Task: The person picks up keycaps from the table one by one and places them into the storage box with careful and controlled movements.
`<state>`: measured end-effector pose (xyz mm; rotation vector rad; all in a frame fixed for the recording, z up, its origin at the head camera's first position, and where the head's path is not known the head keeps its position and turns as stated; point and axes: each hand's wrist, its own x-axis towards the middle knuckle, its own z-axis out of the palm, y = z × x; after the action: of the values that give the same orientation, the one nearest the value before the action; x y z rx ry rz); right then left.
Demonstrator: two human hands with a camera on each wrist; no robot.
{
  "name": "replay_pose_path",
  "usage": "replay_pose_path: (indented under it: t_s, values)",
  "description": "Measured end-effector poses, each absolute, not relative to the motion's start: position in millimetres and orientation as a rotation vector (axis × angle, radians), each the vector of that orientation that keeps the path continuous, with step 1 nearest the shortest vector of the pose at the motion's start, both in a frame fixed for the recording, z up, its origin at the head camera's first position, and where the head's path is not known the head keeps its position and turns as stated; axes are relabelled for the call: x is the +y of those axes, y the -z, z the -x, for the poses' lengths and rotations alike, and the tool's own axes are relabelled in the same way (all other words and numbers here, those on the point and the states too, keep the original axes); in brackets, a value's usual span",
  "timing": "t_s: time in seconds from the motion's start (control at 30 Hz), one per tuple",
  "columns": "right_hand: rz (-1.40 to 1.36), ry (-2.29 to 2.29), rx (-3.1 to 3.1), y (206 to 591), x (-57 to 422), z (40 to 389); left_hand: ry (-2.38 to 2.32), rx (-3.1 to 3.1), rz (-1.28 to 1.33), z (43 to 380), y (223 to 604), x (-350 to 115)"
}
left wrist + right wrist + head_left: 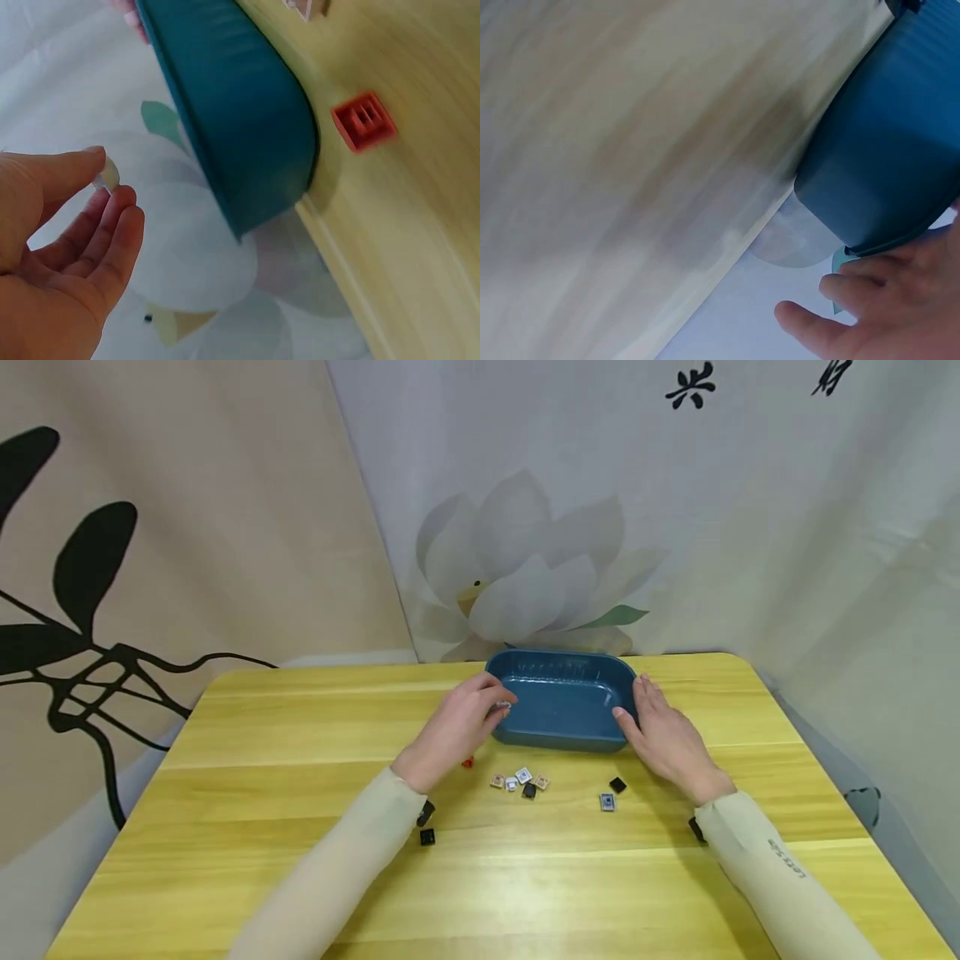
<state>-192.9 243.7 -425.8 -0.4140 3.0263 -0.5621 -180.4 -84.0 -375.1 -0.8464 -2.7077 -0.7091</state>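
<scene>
Early going, by the look of it: one piece raised at the blue dish (562, 744), nine down on the bench (570, 885)

Left of the dish and nearer the wearer, a black piece (427, 837) lies on the bench, untouched; a red piece (467, 762) sits closer, just off the dish's near left corner. At the dish's left rim the left hand (461, 717) has its grip clamped, thumb and fingertips, on a pale piece (503, 704), held up off the bench and seemingly not yet released.

In front of the dish, left of its middle, lie a tan piece (497, 782), a small white piece (512, 784), a larger white piece (523, 774), a dark piece (529, 792) and a second tan piece (542, 783). Before its right end are a grey piece (607, 802) and another black piece (617, 785).

At the dish's right end rests the right hand (667, 739), its grip apart, fingers extended, probably steadying. All nine bench pieces appear left to handle.
</scene>
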Motion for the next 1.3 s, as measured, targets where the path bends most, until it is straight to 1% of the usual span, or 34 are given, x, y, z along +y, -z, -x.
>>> replay_pose_path:
  t_s: [0.27, 0.6, 1.07, 1.3]
  values:
    - [0.405, 0.556, 3.026, 426, 243, 193, 0.680, -2.798, 0.831, 202, 392, -54]
    - [0.404, 0.551, 3.037, 427, 246, 191, 0.665, -2.860, 0.807, 221, 409, -34]
    - [0.428, 0.530, 3.031, 429, 243, 196, 0.534, -2.973, 0.773, 233, 414, -31]
    - [0.424, 0.507, 3.030, 426, 244, 195, 0.534, -2.764, 0.864, 220, 410, -46]
